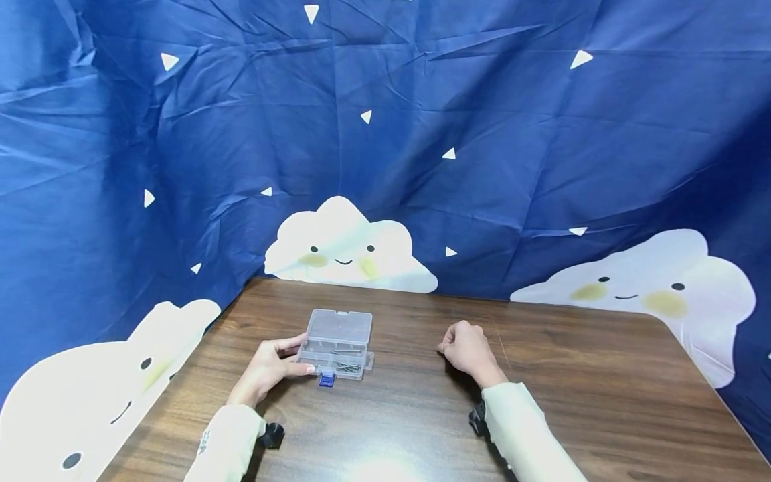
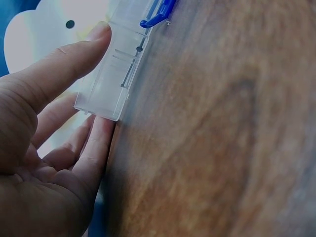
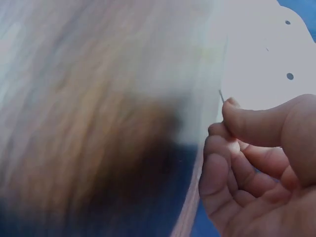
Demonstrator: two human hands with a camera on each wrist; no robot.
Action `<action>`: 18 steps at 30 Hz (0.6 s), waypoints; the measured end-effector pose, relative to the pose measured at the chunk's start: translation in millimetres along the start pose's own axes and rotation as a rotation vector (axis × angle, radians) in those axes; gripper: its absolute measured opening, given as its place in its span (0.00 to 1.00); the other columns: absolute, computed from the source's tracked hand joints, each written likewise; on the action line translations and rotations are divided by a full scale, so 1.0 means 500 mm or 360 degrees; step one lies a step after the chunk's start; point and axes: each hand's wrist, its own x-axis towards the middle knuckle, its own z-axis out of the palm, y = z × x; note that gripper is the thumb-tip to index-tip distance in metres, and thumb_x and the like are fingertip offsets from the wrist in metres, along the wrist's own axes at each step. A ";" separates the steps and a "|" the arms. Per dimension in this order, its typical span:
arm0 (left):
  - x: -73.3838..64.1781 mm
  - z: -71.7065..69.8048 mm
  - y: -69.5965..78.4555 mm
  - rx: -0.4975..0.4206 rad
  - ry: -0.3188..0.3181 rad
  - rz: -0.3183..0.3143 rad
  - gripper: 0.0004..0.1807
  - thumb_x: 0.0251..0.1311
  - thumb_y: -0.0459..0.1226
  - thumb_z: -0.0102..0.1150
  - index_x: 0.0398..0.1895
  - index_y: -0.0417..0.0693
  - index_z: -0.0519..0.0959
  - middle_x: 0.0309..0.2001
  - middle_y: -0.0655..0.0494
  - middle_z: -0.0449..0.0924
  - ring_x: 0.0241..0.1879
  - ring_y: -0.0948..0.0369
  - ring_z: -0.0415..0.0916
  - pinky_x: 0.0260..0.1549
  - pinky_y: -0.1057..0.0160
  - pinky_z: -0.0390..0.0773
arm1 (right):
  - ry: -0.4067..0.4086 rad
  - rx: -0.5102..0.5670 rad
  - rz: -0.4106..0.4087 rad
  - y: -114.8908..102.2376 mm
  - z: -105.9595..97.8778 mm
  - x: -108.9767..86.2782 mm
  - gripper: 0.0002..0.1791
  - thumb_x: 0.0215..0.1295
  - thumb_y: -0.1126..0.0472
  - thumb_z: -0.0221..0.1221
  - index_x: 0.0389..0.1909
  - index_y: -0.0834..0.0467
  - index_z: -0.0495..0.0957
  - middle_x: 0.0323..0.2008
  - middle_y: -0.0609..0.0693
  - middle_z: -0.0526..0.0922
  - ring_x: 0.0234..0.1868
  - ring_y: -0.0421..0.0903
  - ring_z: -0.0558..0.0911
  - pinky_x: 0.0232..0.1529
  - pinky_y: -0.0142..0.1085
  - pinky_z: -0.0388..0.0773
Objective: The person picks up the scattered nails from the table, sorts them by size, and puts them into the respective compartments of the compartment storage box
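My left hand (image 1: 268, 368) grips the left end of a clear plastic compartment box (image 1: 363, 373), its thumb (image 2: 81, 54) near the front corner and other fingers behind and below. The box's lid (image 1: 340, 327) stands raised at the back, and a blue latch (image 1: 327, 379) hangs at the front. Several thin grey nails (image 1: 348, 367) lie in its compartments; one nail (image 2: 129, 69) shows through the wall in the left wrist view. To the right of the box, my right hand (image 1: 466, 347) pinches a thin nail-like metal piece (image 3: 221, 95) between thumb and finger, most of it hidden.
Both hands are over a brown wood-grain table (image 1: 385, 422), its far edge against a blue cloth (image 1: 385, 134) with white clouds. A second latch, a clear tab (image 1: 370, 361), sticks out at the box's right end. Black straps (image 1: 272, 436) circle both wrists.
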 end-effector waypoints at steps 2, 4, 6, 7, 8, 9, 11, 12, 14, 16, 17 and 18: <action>0.001 0.000 0.001 0.0002 0.0004 -0.0004 0.42 0.42 0.28 0.81 0.66 0.35 0.74 0.61 0.35 0.76 0.61 0.46 0.73 0.54 0.63 0.78 | 0.0009 0.0073 -0.0006 -0.002 -0.004 0.000 0.15 0.58 0.62 0.69 0.15 0.53 0.78 0.21 0.41 0.81 0.27 0.44 0.78 0.39 0.45 0.80; 0.001 0.000 0.001 0.0006 0.0002 0.0002 0.42 0.42 0.27 0.80 0.66 0.35 0.74 0.62 0.35 0.75 0.62 0.46 0.72 0.54 0.62 0.78 | 0.0027 0.0135 -0.0023 -0.007 -0.009 0.000 0.13 0.58 0.64 0.67 0.15 0.54 0.80 0.23 0.41 0.83 0.30 0.43 0.79 0.41 0.44 0.80; 0.001 -0.001 -0.001 0.0007 -0.0004 0.0009 0.42 0.43 0.27 0.80 0.66 0.34 0.73 0.62 0.34 0.74 0.62 0.45 0.72 0.54 0.61 0.78 | 0.0045 0.0179 -0.0035 -0.014 -0.012 0.001 0.12 0.57 0.66 0.66 0.15 0.54 0.81 0.25 0.41 0.85 0.31 0.43 0.80 0.43 0.44 0.80; 0.000 -0.001 -0.001 0.0000 -0.0004 0.0007 0.42 0.43 0.26 0.80 0.66 0.34 0.73 0.62 0.34 0.74 0.62 0.45 0.71 0.54 0.61 0.78 | 0.0047 0.0201 -0.0038 -0.018 -0.013 0.002 0.12 0.57 0.66 0.65 0.16 0.55 0.82 0.25 0.41 0.85 0.32 0.43 0.80 0.44 0.44 0.80; 0.000 0.000 -0.001 -0.0007 -0.0002 0.0005 0.42 0.43 0.26 0.80 0.66 0.34 0.73 0.63 0.34 0.74 0.62 0.45 0.71 0.54 0.61 0.78 | 0.0043 0.0217 -0.0035 -0.022 -0.014 0.002 0.11 0.57 0.66 0.65 0.16 0.55 0.82 0.26 0.41 0.86 0.32 0.43 0.80 0.45 0.45 0.79; 0.000 0.000 -0.002 -0.0008 -0.0002 0.0004 0.42 0.42 0.26 0.80 0.66 0.34 0.73 0.63 0.35 0.74 0.62 0.45 0.72 0.54 0.61 0.78 | 0.0039 0.0232 -0.0029 -0.026 -0.015 0.002 0.11 0.58 0.66 0.65 0.17 0.56 0.83 0.26 0.41 0.86 0.32 0.43 0.80 0.46 0.45 0.79; 0.000 0.000 -0.001 -0.0006 0.0000 -0.0002 0.42 0.42 0.26 0.80 0.66 0.35 0.73 0.63 0.35 0.74 0.62 0.46 0.72 0.54 0.62 0.78 | 0.0025 0.0261 -0.0006 -0.032 -0.015 0.002 0.10 0.59 0.65 0.66 0.18 0.56 0.84 0.25 0.41 0.85 0.32 0.43 0.79 0.47 0.46 0.79; 0.000 0.001 -0.001 -0.0008 -0.0001 -0.0003 0.42 0.42 0.27 0.80 0.66 0.35 0.73 0.62 0.35 0.74 0.62 0.46 0.72 0.54 0.62 0.78 | 0.0017 0.0273 0.0006 -0.034 -0.015 0.002 0.10 0.59 0.65 0.66 0.19 0.56 0.84 0.25 0.41 0.85 0.31 0.43 0.79 0.48 0.46 0.78; 0.000 0.001 0.001 -0.0010 0.0001 -0.0001 0.42 0.42 0.27 0.80 0.66 0.35 0.74 0.62 0.36 0.75 0.61 0.47 0.73 0.54 0.63 0.78 | 0.0004 0.0308 0.0020 -0.039 -0.014 0.002 0.09 0.59 0.65 0.65 0.20 0.57 0.85 0.23 0.42 0.85 0.29 0.42 0.79 0.48 0.46 0.78; 0.001 0.001 0.001 -0.0003 0.0003 0.0005 0.42 0.42 0.27 0.80 0.66 0.35 0.74 0.61 0.35 0.75 0.61 0.47 0.73 0.54 0.63 0.78 | 0.0000 0.0364 0.0031 -0.043 -0.012 0.002 0.09 0.58 0.66 0.65 0.19 0.58 0.85 0.19 0.42 0.83 0.26 0.42 0.79 0.41 0.43 0.80; 0.001 0.002 0.002 -0.0001 0.0005 0.0007 0.42 0.42 0.27 0.80 0.66 0.35 0.74 0.61 0.35 0.76 0.61 0.47 0.73 0.54 0.63 0.78 | -0.0006 0.0402 0.0038 -0.047 -0.011 0.001 0.09 0.58 0.66 0.65 0.20 0.58 0.85 0.18 0.43 0.83 0.24 0.41 0.79 0.37 0.41 0.80; 0.001 0.002 0.002 -0.0002 0.0002 0.0007 0.42 0.42 0.27 0.80 0.66 0.35 0.74 0.61 0.35 0.76 0.61 0.47 0.73 0.54 0.62 0.78 | -0.0010 0.0443 0.0047 -0.050 -0.010 0.001 0.08 0.58 0.67 0.65 0.20 0.59 0.85 0.18 0.45 0.83 0.22 0.41 0.79 0.33 0.39 0.80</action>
